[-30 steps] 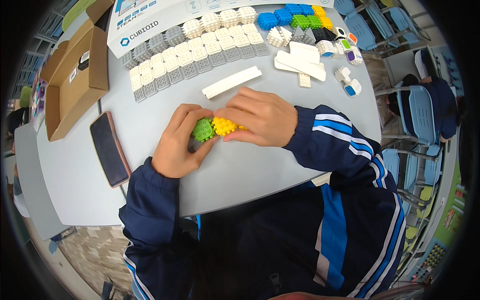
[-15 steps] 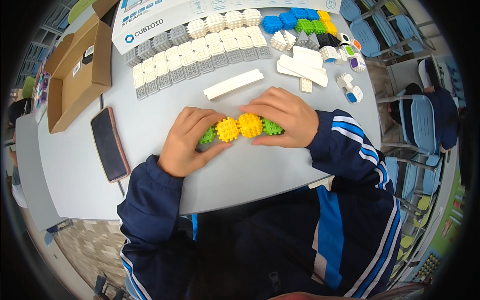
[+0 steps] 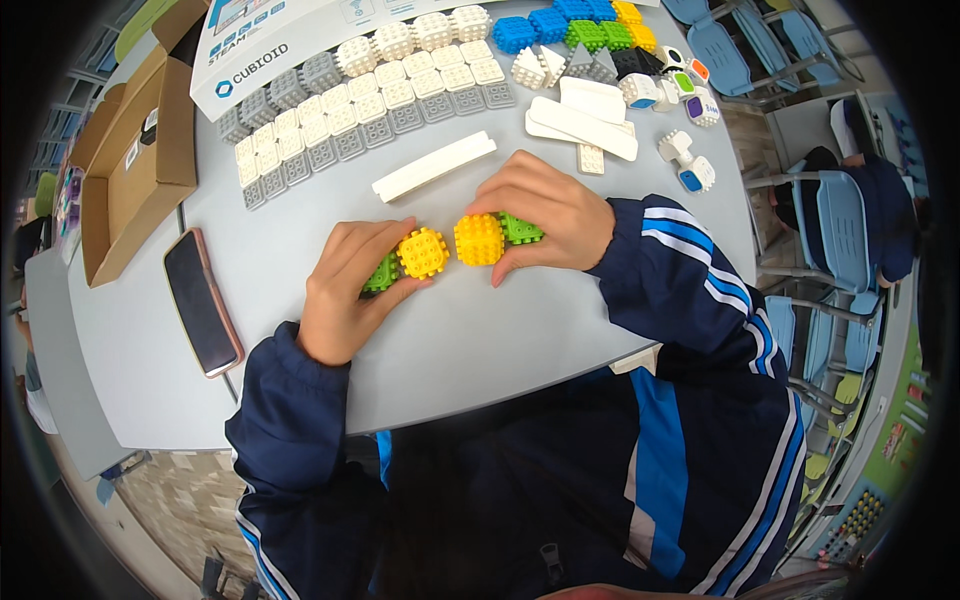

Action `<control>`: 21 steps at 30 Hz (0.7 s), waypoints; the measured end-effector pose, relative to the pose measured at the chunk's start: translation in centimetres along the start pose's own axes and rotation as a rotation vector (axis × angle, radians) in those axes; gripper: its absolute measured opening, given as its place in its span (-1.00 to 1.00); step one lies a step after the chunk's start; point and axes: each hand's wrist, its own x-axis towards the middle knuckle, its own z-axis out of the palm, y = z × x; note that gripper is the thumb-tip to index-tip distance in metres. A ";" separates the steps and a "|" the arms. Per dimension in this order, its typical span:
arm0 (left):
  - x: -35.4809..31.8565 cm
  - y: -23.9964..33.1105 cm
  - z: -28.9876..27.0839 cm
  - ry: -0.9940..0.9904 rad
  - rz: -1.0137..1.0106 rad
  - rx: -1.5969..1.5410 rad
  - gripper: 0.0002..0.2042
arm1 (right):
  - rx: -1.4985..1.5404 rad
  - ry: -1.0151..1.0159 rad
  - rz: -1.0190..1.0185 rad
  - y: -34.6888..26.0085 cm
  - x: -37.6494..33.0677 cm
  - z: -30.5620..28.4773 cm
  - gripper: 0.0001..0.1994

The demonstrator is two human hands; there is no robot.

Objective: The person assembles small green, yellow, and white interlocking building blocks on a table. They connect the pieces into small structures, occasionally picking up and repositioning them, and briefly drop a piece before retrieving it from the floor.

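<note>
Studded cube blocks are in both hands, over the near middle of the table. My left hand (image 3: 345, 285) is closed round a green block (image 3: 381, 273), whose right side meets a yellow block (image 3: 423, 254). A second yellow block (image 3: 480, 240) joins a green block (image 3: 521, 229) gripped by my right hand (image 3: 550, 212). Between the two yellow blocks runs a narrow gap. My fingers partly cover both green blocks. Beyond them lies a long white bar (image 3: 434, 167) on the tabletop.
Rows of white and grey blocks (image 3: 375, 105) line the far side, before a large white box (image 3: 290, 50). Right of them are blue blocks (image 3: 548, 25), white plates (image 3: 585, 130) and small white modules (image 3: 690, 172). A phone (image 3: 203, 302) and an open cardboard box (image 3: 140, 170) lie left.
The two yellow blocks, touching before, now stand apart. Each hand keeps its yellow and green pair. The whole view has shifted slightly.
</note>
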 end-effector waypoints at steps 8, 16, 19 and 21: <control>-0.2 0.2 0.0 0.019 -0.082 -0.049 -0.45 | -0.020 0.015 0.004 -0.1 -0.1 0.5 -0.39; -0.4 -0.2 -0.2 0.039 0.004 0.029 -0.46 | -0.029 -0.001 -0.022 -0.3 0.1 0.3 -0.39; -0.2 -0.4 0.0 0.034 0.039 0.031 -0.47 | -0.036 -0.004 -0.017 -0.3 0.0 0.2 -0.37; -0.1 -0.4 -0.1 0.026 0.055 0.025 -0.48 | -0.038 0.007 -0.011 -0.7 0.2 0.0 -0.37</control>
